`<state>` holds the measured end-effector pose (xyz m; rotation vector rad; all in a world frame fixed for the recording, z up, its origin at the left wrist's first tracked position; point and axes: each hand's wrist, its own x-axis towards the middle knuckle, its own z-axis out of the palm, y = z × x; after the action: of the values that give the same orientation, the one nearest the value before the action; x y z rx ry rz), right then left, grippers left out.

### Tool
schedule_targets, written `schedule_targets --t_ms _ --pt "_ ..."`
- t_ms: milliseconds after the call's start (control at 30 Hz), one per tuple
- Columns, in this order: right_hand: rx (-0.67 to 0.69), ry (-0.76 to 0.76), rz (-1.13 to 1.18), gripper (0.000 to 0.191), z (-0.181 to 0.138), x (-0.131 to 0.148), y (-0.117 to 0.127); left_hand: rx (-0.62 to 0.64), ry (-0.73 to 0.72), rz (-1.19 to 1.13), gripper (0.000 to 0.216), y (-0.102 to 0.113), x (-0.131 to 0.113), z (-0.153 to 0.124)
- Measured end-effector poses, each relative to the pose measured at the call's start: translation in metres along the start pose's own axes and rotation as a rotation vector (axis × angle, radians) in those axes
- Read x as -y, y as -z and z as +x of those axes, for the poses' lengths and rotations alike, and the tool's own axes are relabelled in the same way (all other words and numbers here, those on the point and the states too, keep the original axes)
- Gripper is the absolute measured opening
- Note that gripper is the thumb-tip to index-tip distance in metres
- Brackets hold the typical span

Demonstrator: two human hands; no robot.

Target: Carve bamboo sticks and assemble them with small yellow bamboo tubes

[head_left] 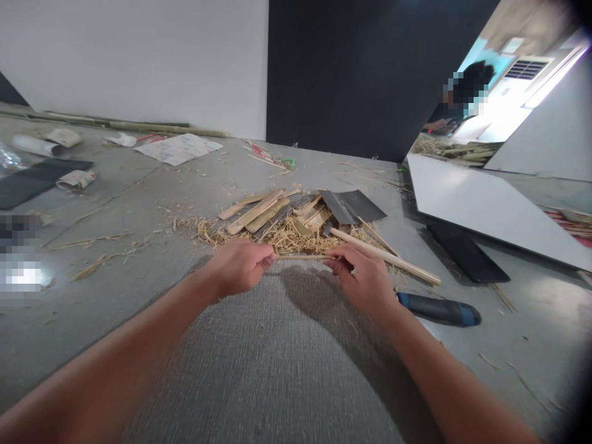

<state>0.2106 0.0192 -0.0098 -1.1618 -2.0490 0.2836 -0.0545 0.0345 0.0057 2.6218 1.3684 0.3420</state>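
Note:
A thin bamboo stick (303, 257) runs level between my two hands, just in front of a heap of straw-coloured shavings (282, 237). Its left end is gripped by my left hand (243, 264), fingers closed. My right hand (361, 271) pinches the other end between thumb and fingers. Bamboo strips (259, 213) and a dark bent sheet (354, 206) lie on the heap. A pale round rod (388, 256) slants past my right hand. Close to my right wrist is a black and blue tool handle (439, 309); the rest of that tool is hidden behind the wrist.
A grey textured mat (259, 370) lies beneath my arms. To the right are a black phone-like slab (467, 253) and a tilted white panel (485, 203). Paper scraps (180, 149) and bamboo poles (139, 125) line the wall. A mirror reflects a person (467, 92).

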Motion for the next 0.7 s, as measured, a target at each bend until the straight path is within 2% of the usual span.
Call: schedule_targets --t_ms 67,167,233,500,600,700 --pt "0.012 -0.058 0.036 0.022 0.0007 -0.0004 0.0013 -0.006 -0.002 0.002 0.030 -0.0001 -0.0013 -0.0003" --pt "0.127 -0.258 0.220 0.037 -0.0005 -0.0019 -0.0005 -0.006 -0.030 0.009 0.021 -0.0014 -0.0039 -0.0005" --pt "0.112 -0.333 0.296 0.043 -0.0024 -0.0024 -0.0039 -0.002 -0.032 0.019 0.022 -0.0026 -0.0049 -0.0005" --pt "-0.137 -0.084 0.050 0.018 -0.0018 0.0014 -0.0035 -0.091 -0.042 -0.022 0.026 -0.0049 0.0020 -0.0004" --pt "-0.114 -0.089 0.024 0.016 -0.0011 -0.0016 0.0001 -0.096 -0.060 -0.019 0.028 -0.0055 0.0024 -0.0006" --pt "0.000 -0.197 0.127 0.023 -0.0024 -0.0056 0.0005 -0.089 -0.071 -0.008 0.028 -0.0064 0.0014 -0.0005"
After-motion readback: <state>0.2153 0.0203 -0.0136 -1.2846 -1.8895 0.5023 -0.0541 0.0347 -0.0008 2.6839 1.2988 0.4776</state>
